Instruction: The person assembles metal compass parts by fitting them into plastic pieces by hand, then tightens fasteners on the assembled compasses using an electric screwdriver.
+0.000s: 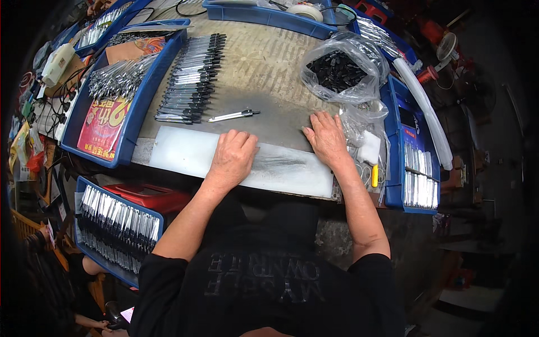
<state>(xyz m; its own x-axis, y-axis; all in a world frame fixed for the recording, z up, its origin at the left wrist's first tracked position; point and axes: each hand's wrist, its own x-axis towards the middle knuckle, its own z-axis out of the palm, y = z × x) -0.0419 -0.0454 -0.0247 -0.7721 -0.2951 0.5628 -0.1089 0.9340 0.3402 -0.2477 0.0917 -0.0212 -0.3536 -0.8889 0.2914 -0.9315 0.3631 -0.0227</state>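
Observation:
My left hand [231,156] rests on a long white strip [297,171] at the table's front edge. Its fingers are curled and close together, and whatever may be under them is hidden. My right hand [327,137] lies on the tabletop just past the strip's right part, fingers apart, nothing visible in it. Beyond my left hand lies a single silver pen [230,116] with a dark end. A long row of similar pens [188,84] runs away from me on the left. Beyond my right hand stands a clear plastic bag [368,53] of small black parts [337,72].
Blue trays flank the table: one on the left [137,126] with silver pen parts, another on the right [396,140] with stacked pens. A lower blue tray [81,216] holds more pens. A yellow tool [374,176] and white block [369,147] lie right of my right hand.

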